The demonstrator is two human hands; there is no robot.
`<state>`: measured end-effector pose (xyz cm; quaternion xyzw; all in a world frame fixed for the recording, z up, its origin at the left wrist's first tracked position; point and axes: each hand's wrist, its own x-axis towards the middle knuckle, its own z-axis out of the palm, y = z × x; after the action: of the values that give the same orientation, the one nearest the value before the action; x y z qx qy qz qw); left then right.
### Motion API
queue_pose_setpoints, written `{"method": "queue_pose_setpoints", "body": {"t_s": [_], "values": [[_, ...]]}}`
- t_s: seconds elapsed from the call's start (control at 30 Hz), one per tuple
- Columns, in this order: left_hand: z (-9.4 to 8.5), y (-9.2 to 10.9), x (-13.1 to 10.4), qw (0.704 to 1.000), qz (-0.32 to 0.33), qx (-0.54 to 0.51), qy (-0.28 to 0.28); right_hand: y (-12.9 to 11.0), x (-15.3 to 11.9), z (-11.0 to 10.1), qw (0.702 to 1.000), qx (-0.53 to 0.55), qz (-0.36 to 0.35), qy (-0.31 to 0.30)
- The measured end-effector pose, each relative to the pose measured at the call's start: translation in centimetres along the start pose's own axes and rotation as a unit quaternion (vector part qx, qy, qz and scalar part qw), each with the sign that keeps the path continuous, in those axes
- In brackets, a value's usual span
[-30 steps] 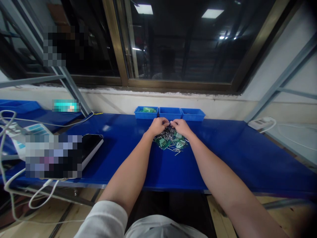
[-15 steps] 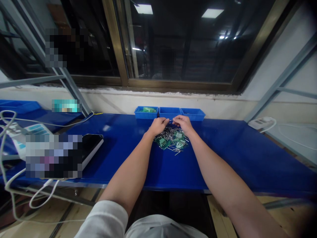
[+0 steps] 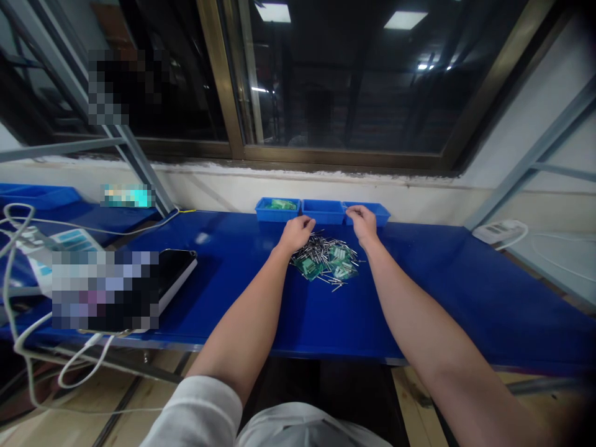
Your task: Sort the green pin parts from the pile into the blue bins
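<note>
A pile of small metal pins [image 3: 316, 249] and green pieces [image 3: 311, 267] lies on the blue table [image 3: 223, 273]. My left hand [image 3: 298, 233] is at the pile's upper left edge, its fingers pinched together; anything between them is too small to name. Above and right of the pile, my right hand [image 3: 362, 223] is at the front of the right blue bin [image 3: 379, 214], fingertips pinched near its rim. What those fingertips hold cannot be made out.
Beside the right bin stand a middle blue bin [image 3: 322, 212] and a left one [image 3: 278, 213] with green pieces inside. A dark device [image 3: 174, 273] with white cables lies at the left. A white power strip [image 3: 498, 231] sits at the right.
My right hand has moved right and up, away from my left hand, to the right bin. My left hand has stayed near the pile. The view has shifted slightly.
</note>
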<state>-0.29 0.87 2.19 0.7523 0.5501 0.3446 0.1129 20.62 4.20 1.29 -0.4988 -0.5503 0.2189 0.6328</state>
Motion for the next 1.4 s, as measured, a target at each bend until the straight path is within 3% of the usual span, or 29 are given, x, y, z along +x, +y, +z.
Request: {"method": "queue_pose_setpoints", "body": {"t_s": [0.27, 0.5, 0.63, 0.77, 1.0, 1.13, 1.23, 1.4], "values": [[-0.1, 0.1, 0.0, 1.0, -0.01, 0.019, -0.023, 0.5, -0.1, 0.1, 0.992, 0.035, 0.094, -0.075], [-0.4, -0.3, -0.3, 0.99, 0.006, 0.115, -0.077, 0.4, -1.4, 0.5, 0.992, -0.072, 0.01, -0.103], [-0.4, -0.4, -0.4, 0.979, 0.01, 0.151, -0.136, -0.2, -2.8, 0.9, 0.978, -0.151, -0.03, -0.143], [-0.1, -0.5, -0.4, 0.978, 0.039, 0.141, -0.147, -0.6, -3.7, 1.3, 0.961, -0.202, -0.068, -0.174], [0.5, -1.0, -0.2, 0.98, 0.055, 0.124, -0.147, -0.1, -3.5, 1.6, 0.955, -0.215, -0.089, -0.185], [0.8, -0.8, -0.2, 0.984, 0.079, 0.128, -0.095, -0.8, -3.8, 1.8, 0.948, -0.216, -0.113, -0.205], [1.0, -0.5, 0.0, 0.989, 0.1, 0.092, -0.053, -1.9, -4.2, 1.9, 0.936, -0.194, -0.135, -0.26], [0.9, -0.1, 0.0, 0.994, 0.103, 0.026, -0.04, -3.0, -4.4, 1.9, 0.933, -0.183, -0.126, -0.284]]}}
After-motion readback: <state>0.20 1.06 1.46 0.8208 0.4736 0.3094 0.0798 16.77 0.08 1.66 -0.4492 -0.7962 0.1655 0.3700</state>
